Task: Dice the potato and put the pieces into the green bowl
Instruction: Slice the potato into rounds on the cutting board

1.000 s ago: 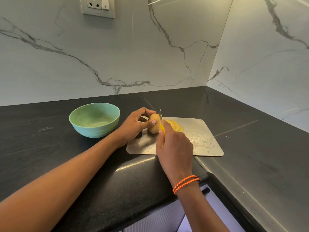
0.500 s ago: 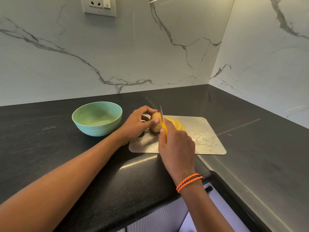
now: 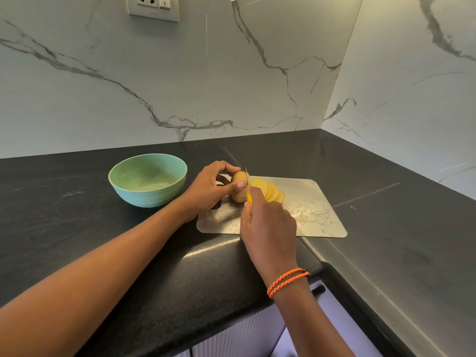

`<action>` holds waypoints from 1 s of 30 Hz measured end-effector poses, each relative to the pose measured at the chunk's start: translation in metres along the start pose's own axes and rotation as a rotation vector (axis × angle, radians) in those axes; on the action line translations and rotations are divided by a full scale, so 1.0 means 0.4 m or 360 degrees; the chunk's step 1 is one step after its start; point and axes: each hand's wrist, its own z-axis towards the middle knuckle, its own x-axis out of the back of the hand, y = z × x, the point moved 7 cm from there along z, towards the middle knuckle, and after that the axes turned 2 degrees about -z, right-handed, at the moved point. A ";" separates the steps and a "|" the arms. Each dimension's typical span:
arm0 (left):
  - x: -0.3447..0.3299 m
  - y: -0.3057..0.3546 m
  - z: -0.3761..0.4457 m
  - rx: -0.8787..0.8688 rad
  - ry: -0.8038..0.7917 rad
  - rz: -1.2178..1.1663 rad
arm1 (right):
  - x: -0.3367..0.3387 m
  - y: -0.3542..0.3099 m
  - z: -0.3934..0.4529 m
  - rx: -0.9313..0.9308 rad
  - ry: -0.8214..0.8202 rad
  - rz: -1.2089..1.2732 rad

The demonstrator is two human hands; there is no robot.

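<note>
No readable text, labels, brands or numbers anywhere. Only mark: a short vertical line on the rocker of the wall switch plate (image 3: 153,7).

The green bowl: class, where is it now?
In the head view, the green bowl stands on the black counter, left of the left hand and the steel cutting board.

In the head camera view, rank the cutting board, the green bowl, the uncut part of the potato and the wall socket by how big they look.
1. Cutting board
2. Green bowl
3. Wall socket, though cut off by the top edge and farther away, so its rank is unsure
4. Uncut part of the potato
</note>
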 end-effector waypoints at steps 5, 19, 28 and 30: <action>0.002 -0.001 0.002 0.0031 -0.0001 -0.0024 | -0.002 -0.001 -0.002 -0.0012 -0.0022 -0.0027; -0.002 -0.001 0.000 0.0011 -0.0001 0.0018 | -0.030 0.016 -0.002 -0.0088 -0.0217 -0.0056; 0.002 -0.009 -0.001 0.0012 0.0003 -0.0098 | 0.011 0.027 0.002 -0.0151 0.0106 0.0041; 0.003 -0.009 0.000 0.0006 0.0000 -0.0116 | 0.017 0.019 0.001 -0.0116 0.0174 0.0041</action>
